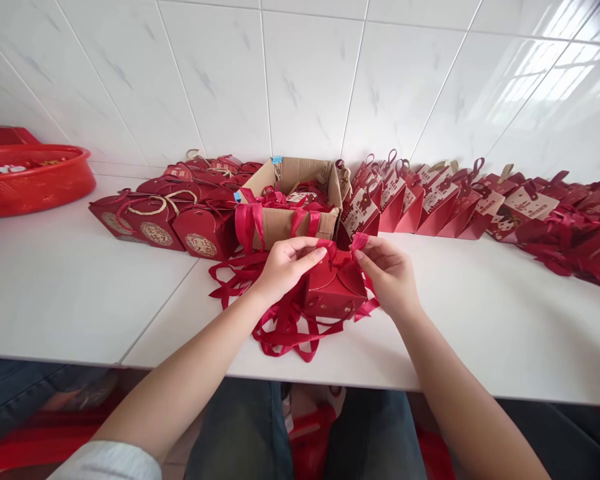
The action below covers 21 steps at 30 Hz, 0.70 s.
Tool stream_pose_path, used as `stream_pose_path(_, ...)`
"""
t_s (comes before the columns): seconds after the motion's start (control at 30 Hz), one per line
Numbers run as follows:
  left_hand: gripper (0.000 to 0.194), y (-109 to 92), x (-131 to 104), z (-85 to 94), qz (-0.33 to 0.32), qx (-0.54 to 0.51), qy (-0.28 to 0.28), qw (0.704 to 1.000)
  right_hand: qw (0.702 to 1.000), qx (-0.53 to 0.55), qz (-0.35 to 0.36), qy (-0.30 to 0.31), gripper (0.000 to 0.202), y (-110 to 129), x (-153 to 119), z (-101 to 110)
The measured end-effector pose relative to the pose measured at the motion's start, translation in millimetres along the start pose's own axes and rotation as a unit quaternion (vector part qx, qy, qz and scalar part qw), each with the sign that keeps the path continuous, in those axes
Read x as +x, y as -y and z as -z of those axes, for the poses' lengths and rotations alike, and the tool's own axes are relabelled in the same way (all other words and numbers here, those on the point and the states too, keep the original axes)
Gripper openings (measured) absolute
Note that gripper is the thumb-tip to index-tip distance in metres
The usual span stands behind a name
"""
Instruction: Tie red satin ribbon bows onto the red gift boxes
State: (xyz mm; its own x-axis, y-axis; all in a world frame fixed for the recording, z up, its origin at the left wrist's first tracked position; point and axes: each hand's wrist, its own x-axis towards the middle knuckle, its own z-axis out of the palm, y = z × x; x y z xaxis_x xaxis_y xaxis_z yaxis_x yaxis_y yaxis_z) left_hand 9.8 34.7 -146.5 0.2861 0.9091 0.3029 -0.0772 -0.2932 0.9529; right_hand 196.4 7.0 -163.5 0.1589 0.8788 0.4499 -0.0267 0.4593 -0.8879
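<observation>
A small red gift box [336, 293] sits on the white table, its curved top flaps folded in, with red ribbon at its top. My left hand [291, 267] pinches the ribbon at the upper left of the box. On the other side, my right hand [389, 272] pinches a ribbon end [359, 243] between thumb and fingers. Loose red ribbons [287, 333] lie in a tangle beside and in front of the box. Right behind stands an open cardboard carton [275, 223] holding red items, with ribbons draped over its front wall.
Red boxes with round gold emblems [156, 233] stand left of the carton. Rows of red triangular boxes [437, 200] line the tiled wall at right, with more ribboned boxes [597, 250] beyond. A red plastic basket [40, 193] is far left. People's legs show at both lower sides.
</observation>
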Motion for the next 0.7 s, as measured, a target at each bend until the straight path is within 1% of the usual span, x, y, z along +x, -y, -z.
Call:
stream_pose_path(0.1,0.023,-0.2,-0.7,-1.6,-0.008,0.013,0.026,1.0,1.0,-0.019,0.013,0.013,0.016,-0.4,-0.8,-0.8)
stream_pose_path(0.13,0.022,0.8,-0.6,-2.1,-0.014,0.023,0.025,0.999,0.999,-0.026,0.02,0.018,0.016,-0.5,-1.5,-1.3)
stream_pose_path(0.2,0.024,4.8,-0.4,-3.0,-0.051,0.055,-0.008,0.997,0.998,-0.044,0.037,0.031,0.014,-0.9,-2.9,-2.4)
stream_pose_path(0.27,0.028,9.8,-0.3,-3.9,-0.112,0.098,-0.055,0.987,0.995,-0.064,0.064,0.04,0.012,-1.3,-4.3,-3.7)
stream_pose_path(0.33,0.025,13.0,-0.7,-4.8,-0.158,0.127,-0.075,0.976,0.992,-0.082,0.09,0.042,0.012,-0.9,-5.4,-5.0)
stream_pose_path(0.4,0.023,12.7,-1.6,-5.9,-0.162,0.136,-0.06,0.976,0.984,-0.121,0.121,0.05,0.014,0.4,-6.3,-6.1)
stream_pose_path(0.5,0.035,7.6,-3.4,-7.3,-0.158,0.135,-0.03,0.978,0.964,-0.19,0.171,0.071,0.019,3.7,-7.3,-6.8)
stream_pose_path(0.57,0.031,4.4,-4.2,-7.7,-0.162,0.142,-0.011,0.976,0.956,-0.207,0.19,0.084,0.021,5.6,-7.7,-6.6)
stream_pose_path(0.7,0.018,4.1,-5.0,-7.2,-0.153,0.142,0.012,0.978,0.954,-0.193,0.195,0.123,0.02,7.1,-8.4,-6.0)
